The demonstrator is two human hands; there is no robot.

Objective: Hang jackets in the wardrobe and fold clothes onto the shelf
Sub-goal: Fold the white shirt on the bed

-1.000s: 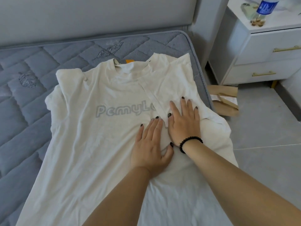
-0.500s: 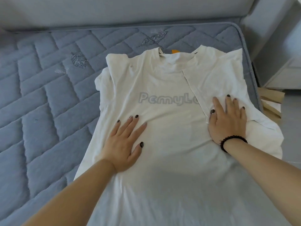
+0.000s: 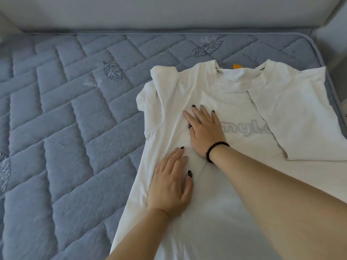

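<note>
A white T-shirt (image 3: 244, 151) with grey lettering lies front up on the blue quilted mattress (image 3: 65, 137). Its right sleeve side is folded in over the chest; its left sleeve lies spread toward the mattress middle. My left hand (image 3: 171, 186) lies flat on the shirt near its left edge, fingers straight. My right hand (image 3: 204, 132), with a black bead bracelet at the wrist, presses flat on the chest just left of the lettering, covering part of it. Both hands touch the fabric and hold nothing.
A grey padded headboard (image 3: 169, 14) runs along the far side of the mattress. The mattress edge (image 3: 334, 94) curves down at the right. An orange tag (image 3: 237, 66) shows at the shirt's collar.
My right hand slid left from the folded sleeve to the chest, close to my left hand. The view swung left, so the nightstand and floor have dropped out of sight.
</note>
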